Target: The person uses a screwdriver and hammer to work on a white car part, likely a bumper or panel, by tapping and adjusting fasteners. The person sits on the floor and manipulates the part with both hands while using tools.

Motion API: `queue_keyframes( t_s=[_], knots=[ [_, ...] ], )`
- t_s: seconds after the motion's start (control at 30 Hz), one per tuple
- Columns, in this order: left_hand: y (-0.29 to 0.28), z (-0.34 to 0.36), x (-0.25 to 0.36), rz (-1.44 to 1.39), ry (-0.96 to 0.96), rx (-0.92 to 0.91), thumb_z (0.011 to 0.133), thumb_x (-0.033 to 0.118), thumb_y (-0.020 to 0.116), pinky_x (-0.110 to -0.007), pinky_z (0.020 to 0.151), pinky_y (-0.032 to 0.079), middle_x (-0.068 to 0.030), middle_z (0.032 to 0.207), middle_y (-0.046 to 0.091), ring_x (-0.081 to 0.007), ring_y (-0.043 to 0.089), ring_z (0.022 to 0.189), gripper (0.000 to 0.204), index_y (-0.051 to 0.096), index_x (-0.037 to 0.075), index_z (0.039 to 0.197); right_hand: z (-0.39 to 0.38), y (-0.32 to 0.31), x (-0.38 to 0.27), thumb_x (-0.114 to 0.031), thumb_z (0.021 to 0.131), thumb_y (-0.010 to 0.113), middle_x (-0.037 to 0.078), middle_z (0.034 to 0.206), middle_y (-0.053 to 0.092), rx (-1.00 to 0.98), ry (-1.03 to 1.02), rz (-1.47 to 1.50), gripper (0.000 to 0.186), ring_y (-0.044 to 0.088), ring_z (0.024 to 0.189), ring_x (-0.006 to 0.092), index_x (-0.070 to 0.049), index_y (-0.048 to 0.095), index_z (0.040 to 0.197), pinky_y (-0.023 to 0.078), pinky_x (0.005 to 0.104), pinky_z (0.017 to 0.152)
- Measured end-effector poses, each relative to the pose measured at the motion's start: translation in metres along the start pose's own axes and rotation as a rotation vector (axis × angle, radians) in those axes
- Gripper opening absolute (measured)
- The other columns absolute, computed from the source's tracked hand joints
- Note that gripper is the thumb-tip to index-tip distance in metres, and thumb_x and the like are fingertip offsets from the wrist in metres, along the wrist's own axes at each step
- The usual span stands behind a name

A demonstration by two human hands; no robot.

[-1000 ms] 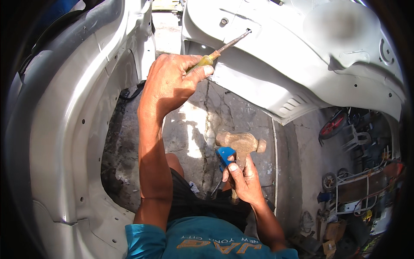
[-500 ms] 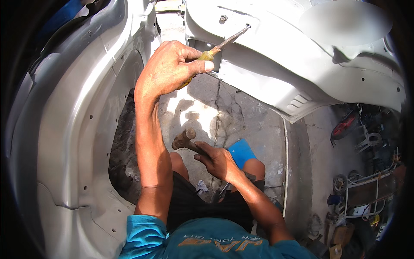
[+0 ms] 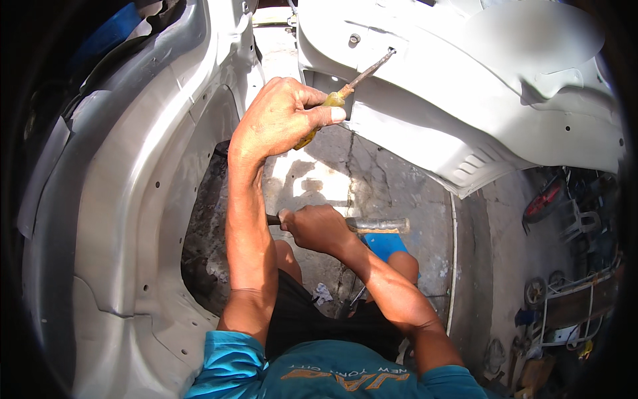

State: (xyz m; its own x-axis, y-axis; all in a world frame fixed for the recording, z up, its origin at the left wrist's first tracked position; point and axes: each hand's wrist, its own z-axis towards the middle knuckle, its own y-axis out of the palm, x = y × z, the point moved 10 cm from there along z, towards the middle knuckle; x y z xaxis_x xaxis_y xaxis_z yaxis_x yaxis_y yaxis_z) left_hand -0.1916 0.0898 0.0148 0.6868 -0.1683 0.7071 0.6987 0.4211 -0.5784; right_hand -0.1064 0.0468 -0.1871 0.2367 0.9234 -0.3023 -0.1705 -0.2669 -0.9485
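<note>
Head view: left hand (image 3: 282, 120) is clenched round the yellow handle of a screwdriver (image 3: 345, 90), thumb laid along the grip. Its rusty shaft slants up to the right, and the tip meets a hole in the white body panel (image 3: 465, 100) overhead. Right hand (image 3: 319, 227) is closed round a hammer (image 3: 372, 225), held level below the left hand, head end pointing right, handle end showing just left of the fist. Hammer lies well apart from the screwdriver. Below the hammer, a blue sandal (image 3: 385, 245) sits beside the knee. Cracked concrete floor (image 3: 372, 179) lies underneath. Left of the forearm curves a grey wheel arch (image 3: 126, 199) with small holes.
</note>
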Motion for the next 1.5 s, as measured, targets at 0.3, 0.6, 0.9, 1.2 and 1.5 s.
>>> queue_keyframes(
  t_s=[0.3,0.6,0.9,1.2,1.5],
  knots=[
    [-0.020,0.001,0.029,-0.002,0.080,0.093,0.085,0.033,0.083,-0.030,0.050,0.040,-0.0013,0.059,0.057,-0.0070,0.049,0.055,0.036,0.080,-0.002,0.096,-0.004,-0.063,0.001,-0.027,0.098,0.066,0.016,0.091,0.075,0.468,0.093,0.309,0.029,0.073,0.082,0.0365,-0.009,0.071,0.120,0.057,0.0454,0.070],
    [-0.014,-0.023,-0.004,-0.045,0.064,0.125,0.084,0.035,0.084,-0.029,0.047,0.033,-0.0002,0.055,0.053,-0.0055,0.042,0.051,0.040,0.081,0.000,0.104,-0.050,0.023,0.026,-0.033,0.101,0.063,0.018,0.092,0.073,0.070,0.331,0.283,0.030,0.071,0.087,0.0409,-0.017,0.069,0.125,0.055,0.0502,0.070],
    [-0.017,-0.016,0.005,-0.051,0.106,0.156,0.087,0.033,0.080,-0.028,0.048,0.034,0.0001,0.056,0.054,-0.0054,0.043,0.052,0.034,0.081,0.001,0.099,-0.059,0.014,0.029,-0.034,0.100,0.066,0.018,0.094,0.074,0.093,0.405,0.337,0.034,0.071,0.090,0.0410,-0.015,0.069,0.127,0.056,0.0488,0.074],
    [-0.032,-0.017,0.021,0.131,0.093,0.185,0.086,0.033,0.080,-0.030,0.051,0.036,-0.0035,0.056,0.053,-0.0087,0.045,0.054,0.036,0.079,-0.002,0.093,-0.058,0.001,0.010,-0.035,0.101,0.061,0.017,0.085,0.072,0.172,0.290,0.371,0.024,0.069,0.084,0.0438,-0.017,0.065,0.118,0.052,0.0557,0.069],
    [-0.023,-0.009,0.013,0.102,0.038,0.066,0.086,0.036,0.082,-0.031,0.051,0.041,-0.0047,0.058,0.059,-0.0096,0.050,0.053,0.038,0.077,-0.002,0.085,-0.017,0.003,-0.017,-0.033,0.096,0.063,0.016,0.083,0.073,-0.001,0.085,0.116,0.033,0.072,0.076,0.0395,-0.017,0.065,0.126,0.054,0.0527,0.062]
  ],
)
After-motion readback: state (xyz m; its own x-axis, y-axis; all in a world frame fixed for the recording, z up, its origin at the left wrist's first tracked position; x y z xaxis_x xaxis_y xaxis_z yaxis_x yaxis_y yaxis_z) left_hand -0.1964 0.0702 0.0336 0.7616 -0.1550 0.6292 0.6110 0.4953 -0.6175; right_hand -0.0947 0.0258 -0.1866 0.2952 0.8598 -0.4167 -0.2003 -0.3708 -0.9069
